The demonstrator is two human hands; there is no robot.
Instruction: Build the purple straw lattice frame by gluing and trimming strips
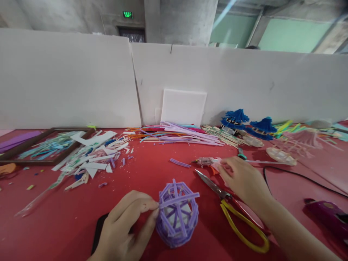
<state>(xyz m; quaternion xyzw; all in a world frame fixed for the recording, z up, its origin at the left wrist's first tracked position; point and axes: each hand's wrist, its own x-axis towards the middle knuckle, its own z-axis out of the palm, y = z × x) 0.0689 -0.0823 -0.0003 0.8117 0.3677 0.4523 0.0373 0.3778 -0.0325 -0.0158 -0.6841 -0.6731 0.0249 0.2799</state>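
A round openwork piece of purple fuzzy strips [177, 214] rests on the red table, with strips crossing over its top. My left hand [133, 217] pinches the end of one crossing strip at its left edge. My right hand [239, 177] is over the table behind the scissors, its fingers curled at the pink end of a small tool with a clumped, dark-tipped front [205, 161]. Scissors with yellow and red handles [223, 194] lie beneath my right wrist, blades apart. A short purple strip [180, 163] lies behind the round piece.
White and purple scraps [95, 159] are heaped at the left beside a brown frame [51, 159]. Long coloured strips [176, 134] lie at the back. Blue-roofed models [235, 117] stand back right. A magenta glue gun [326, 217] and black cable lie right; a dark object [99, 232] is under my left hand.
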